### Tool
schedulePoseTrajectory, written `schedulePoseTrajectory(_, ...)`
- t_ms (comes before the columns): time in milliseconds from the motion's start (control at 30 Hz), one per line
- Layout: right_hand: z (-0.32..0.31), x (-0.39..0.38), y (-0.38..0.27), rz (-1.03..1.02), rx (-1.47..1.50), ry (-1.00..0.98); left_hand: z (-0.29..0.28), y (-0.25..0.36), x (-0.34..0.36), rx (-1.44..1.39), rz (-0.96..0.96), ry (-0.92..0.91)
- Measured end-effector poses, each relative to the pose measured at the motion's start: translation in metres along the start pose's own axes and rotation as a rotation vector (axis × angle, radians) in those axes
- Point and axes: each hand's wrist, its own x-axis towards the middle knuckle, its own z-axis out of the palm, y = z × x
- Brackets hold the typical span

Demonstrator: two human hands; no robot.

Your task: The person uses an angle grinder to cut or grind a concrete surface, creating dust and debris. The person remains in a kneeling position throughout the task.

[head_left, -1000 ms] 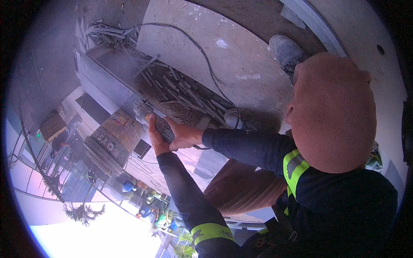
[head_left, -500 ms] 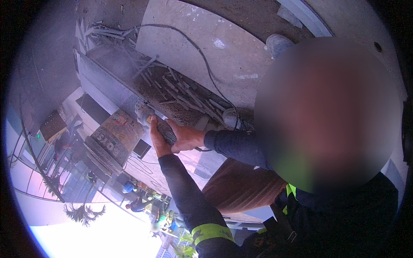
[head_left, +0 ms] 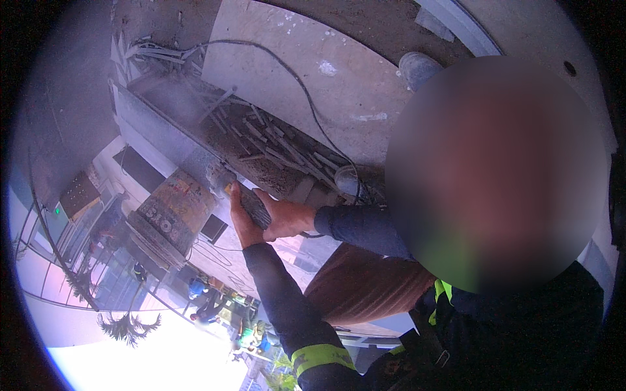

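- Firstly, left of the hands, a pale panel point(head_left: 151, 124) and stained bucket point(head_left: 176, 202) are near the dusty tool head point(head_left: 222, 176); whether the head touches the panel's edge cannot be told.
- Left hand point(head_left: 242, 220): closed around the front of the power tool point(head_left: 255, 208); fingers are best held behind the head.
- Right hand point(head_left: 285, 218): wrapped around the tool's rear (bare, no glove); firm, even pressure from both hands should steady it.
- Beyond the hands, a cable point(head_left: 303, 88) curves over loose strips point(head_left: 261, 135) toward a shoe point(head_left: 347, 178); slack should be routed clear.

Probably a construction site: scattered strips point(head_left: 256, 131)
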Motion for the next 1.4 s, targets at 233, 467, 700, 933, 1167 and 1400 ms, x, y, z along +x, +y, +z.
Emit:
schedulePoseTrajectory(233, 0.001, 0.009, 0.008, -0.015, -0.009, 0.012, -0.001, -0.001, 0.005, -0.033, -0.007, -0.033)
schedulePoseTrajectory(467, -0.001, 0.018, 0.006, -0.039, 0.012, 0.027, 0.000, 0.007, 0.009, -0.018, -0.011, -0.033)
schedulePoseTrajectory(700, -0.002, 0.037, 0.005, -0.010, 0.025, -0.007, 0.004, 0.015, 0.017, -0.003, 0.034, -0.018)
schedulePoseTrajectory(933, 0.001, 0.057, 0.008, -0.001, -0.020, 0.075, 0.010, 0.025, 0.024, 0.008, 0.053, -0.032)
schedulePoseTrajectory(1167, -0.009, 0.058, -0.005, 0.020, 0.028, -0.016, 0.002, 0.028, 0.034, 0.007, 0.095, -0.056)
schedulePoseTrajectory(1400, -0.018, 0.048, -0.022, 0.078, 0.140, -0.060, 0.002, 0.030, 0.041, 0.011, 0.090, -0.061)
